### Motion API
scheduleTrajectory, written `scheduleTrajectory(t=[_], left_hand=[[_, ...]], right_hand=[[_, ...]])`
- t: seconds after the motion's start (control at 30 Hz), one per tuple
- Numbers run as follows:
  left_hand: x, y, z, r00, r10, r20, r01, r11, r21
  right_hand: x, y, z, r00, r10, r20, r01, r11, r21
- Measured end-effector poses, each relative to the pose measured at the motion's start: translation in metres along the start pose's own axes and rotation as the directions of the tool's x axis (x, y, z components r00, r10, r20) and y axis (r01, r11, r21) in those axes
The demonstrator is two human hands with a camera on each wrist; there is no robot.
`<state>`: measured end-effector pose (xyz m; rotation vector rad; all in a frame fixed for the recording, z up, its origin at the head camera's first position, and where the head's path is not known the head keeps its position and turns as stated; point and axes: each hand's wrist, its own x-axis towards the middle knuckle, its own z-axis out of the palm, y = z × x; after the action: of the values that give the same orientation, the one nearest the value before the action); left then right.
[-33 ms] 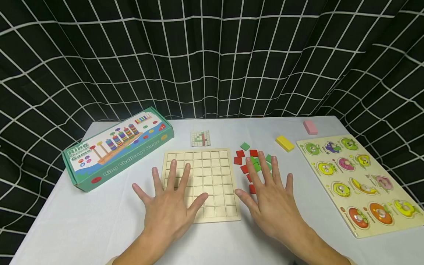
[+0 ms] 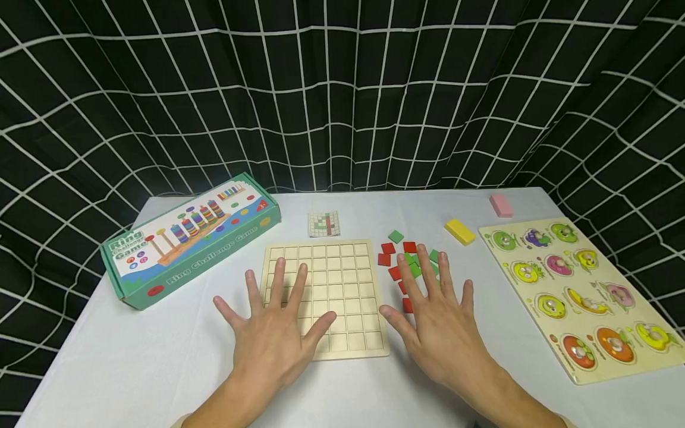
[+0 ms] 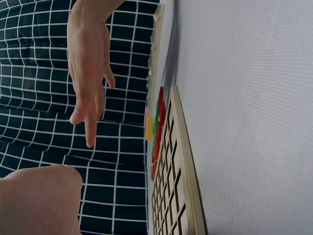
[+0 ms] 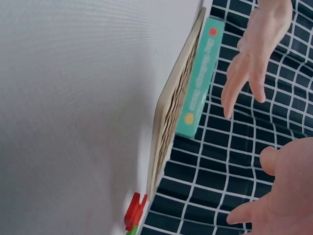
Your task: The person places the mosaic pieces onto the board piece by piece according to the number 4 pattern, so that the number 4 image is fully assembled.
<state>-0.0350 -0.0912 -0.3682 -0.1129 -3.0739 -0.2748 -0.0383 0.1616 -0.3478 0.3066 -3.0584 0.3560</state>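
Palm down with fingers spread, my left hand (image 2: 274, 340) is held above the lower left of a wooden grid board (image 2: 348, 300). It holds nothing. My right hand (image 2: 445, 336) is spread too, just right of the board, its fingers over a loose group of red square tiles (image 2: 384, 260) and green square tiles (image 2: 396, 236). Some tiles are hidden behind those fingers. The left wrist view shows the right hand (image 3: 88, 63) raised off the white cloth, and the right wrist view shows the left hand (image 4: 257, 49) likewise apart from the board.
A Ring Challenge Game box (image 2: 192, 238) lies at the back left. Behind the board is a small pattern card (image 2: 323, 224). At the right are a yellow block (image 2: 460, 232), a pink block (image 2: 501, 205) and a wooden fruit-and-vegetable puzzle (image 2: 527, 321). A black gridded curtain (image 2: 342, 107) hangs behind the table.
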Motion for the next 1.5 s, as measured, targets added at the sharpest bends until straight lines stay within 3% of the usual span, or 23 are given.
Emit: scheduleTrajectory(t=[0.37,0.63,0.8,0.97,1.13,1.5], left_hand=[[0.003,-0.004,-0.003,0.998,-0.001,0.069,0.002,1.000,-0.011],[0.005,-0.025,-0.010,0.983,0.027,0.181,-0.007,0.994,-0.109],[0.005,-0.040,-0.010,0.968,0.055,0.245,-0.008,0.982,-0.187],[0.006,-0.057,-0.008,0.966,0.079,0.246,-0.014,0.966,-0.258],[0.007,-0.071,-0.003,0.967,0.086,0.238,-0.024,0.967,-0.254],[0.009,-0.087,0.005,0.945,0.102,0.311,-0.032,0.974,-0.224]], right_hand=[[0.007,0.009,-0.003,1.000,0.006,-0.024,-0.005,0.998,0.062],[0.024,0.029,-0.009,0.996,-0.013,-0.083,0.023,0.992,0.124],[0.046,0.045,-0.014,0.999,-0.013,-0.047,0.021,0.982,0.187],[0.074,0.061,-0.018,1.000,-0.014,-0.006,0.015,0.972,0.233],[0.104,0.077,-0.017,0.998,-0.018,0.063,-0.001,0.956,0.293],[0.154,0.089,0.001,0.970,0.044,0.240,-0.145,0.894,0.423]])
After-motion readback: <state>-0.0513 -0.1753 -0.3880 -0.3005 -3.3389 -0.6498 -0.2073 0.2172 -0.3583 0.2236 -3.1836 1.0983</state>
